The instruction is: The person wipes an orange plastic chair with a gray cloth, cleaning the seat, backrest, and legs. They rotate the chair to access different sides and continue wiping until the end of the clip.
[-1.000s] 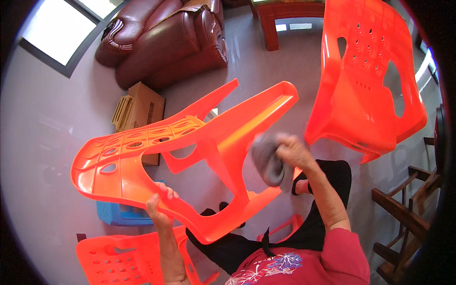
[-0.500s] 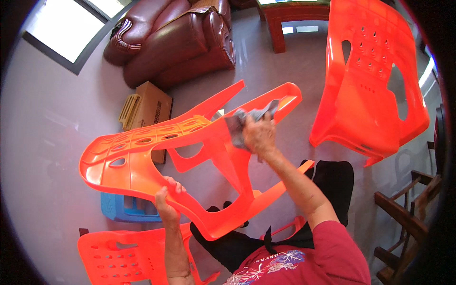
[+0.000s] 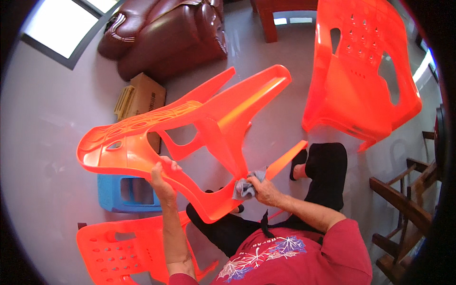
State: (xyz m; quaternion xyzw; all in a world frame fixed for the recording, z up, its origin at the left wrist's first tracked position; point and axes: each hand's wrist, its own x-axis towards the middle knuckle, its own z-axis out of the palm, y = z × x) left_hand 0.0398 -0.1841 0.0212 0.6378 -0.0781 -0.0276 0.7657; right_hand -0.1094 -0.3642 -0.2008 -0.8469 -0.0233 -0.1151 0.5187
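Note:
An orange plastic armchair [image 3: 254,97] is tipped over in front of me, its backrest pointing left and its legs spread to the right. My left hand [image 3: 164,183] is closed around the edge of its armrest, near the backrest. A crumpled grey cloth [image 3: 243,191] is bunched in my right hand [image 3: 267,191], which presses it to the chair where the armrest meets a near leg. The cloth covers that spot and part of my right fingers.
Another orange chair [image 3: 356,88] stands at the far right, and a third [image 3: 111,249] lies at lower left. Beside that is a blue stool [image 3: 107,192]. A cardboard box [image 3: 151,95], a brown leather sofa [image 3: 171,40] and dark wooden furniture [image 3: 401,199] surround the floor.
My right hand has moved the cloth from the far leg down toward me, to the near armrest joint. My left hand keeps its grip on the armrest.

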